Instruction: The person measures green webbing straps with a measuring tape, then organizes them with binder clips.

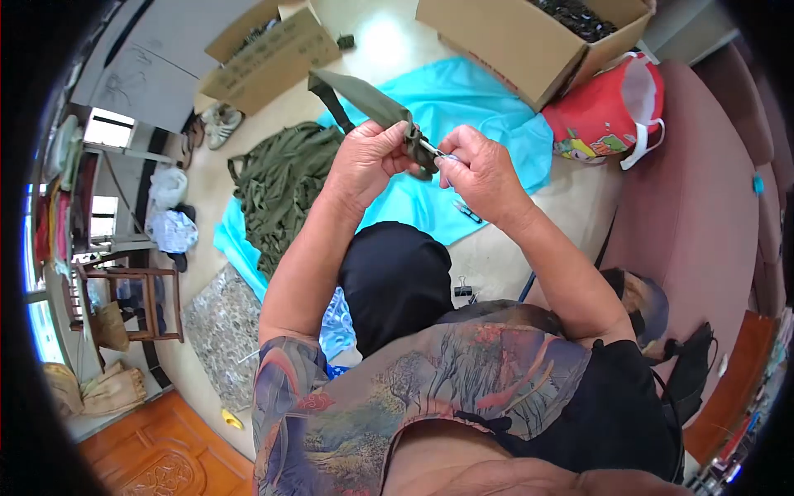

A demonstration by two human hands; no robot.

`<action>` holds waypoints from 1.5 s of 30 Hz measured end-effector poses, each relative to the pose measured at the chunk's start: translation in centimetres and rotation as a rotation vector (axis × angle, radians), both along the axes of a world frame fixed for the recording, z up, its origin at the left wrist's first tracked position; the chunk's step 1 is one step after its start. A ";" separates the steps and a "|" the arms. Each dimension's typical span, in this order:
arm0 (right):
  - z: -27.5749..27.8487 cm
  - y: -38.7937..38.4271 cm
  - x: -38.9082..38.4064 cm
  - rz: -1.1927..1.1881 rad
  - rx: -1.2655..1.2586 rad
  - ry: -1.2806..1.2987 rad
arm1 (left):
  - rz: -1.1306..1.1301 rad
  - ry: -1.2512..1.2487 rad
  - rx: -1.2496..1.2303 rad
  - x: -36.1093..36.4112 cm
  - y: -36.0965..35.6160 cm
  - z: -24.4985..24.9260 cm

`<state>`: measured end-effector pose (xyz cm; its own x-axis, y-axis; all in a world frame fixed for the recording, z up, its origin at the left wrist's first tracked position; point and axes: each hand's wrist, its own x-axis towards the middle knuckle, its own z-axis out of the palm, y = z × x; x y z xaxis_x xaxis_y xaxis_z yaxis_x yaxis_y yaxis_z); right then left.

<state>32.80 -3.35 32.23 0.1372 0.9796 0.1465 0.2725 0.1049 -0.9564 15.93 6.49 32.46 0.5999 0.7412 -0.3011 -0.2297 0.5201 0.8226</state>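
My left hand (pixel 372 161) is closed around an olive-green fabric strap (pixel 370 99), whose free end sticks up beyond the fingers. Bunched folds of the strap sit between my two hands. Pinched in my right hand (pixel 480 169) is a slim silver tool (pixel 429 148), its shaft pointing into the folds at my left fingertips. My fingers hide its rear part, and I cannot tell its kind. Beyond my left forearm, a heap of olive-green fabric pieces (pixel 285 182) lies on a turquoise cloth (pixel 463 95). Small metal clips (pixel 467 212) rest below my right hand.
Two cardboard boxes (pixel 269 62) (pixel 504 45) stand at the far side, holding dark small items. A red bag (pixel 608 107) leans by the mauve sofa (pixel 686 182) on the right. A binder clip (pixel 462 291) lies near my dark-clothed knee (pixel 393 277). Shoes (pixel 221 124) sit at the left.
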 end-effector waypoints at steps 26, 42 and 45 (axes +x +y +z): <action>3.1 -10.8 1.2 0.148 -0.044 0.391 | 0.134 0.138 0.385 1.9 -13.2 5.6; -1.6 -6.7 0.3 0.105 0.091 -0.317 | 0.382 0.002 -0.076 0.1 -8.6 -3.2; -2.0 -6.3 -0.5 0.167 0.060 -0.143 | 0.304 -0.101 -0.083 0.4 -9.3 -4.0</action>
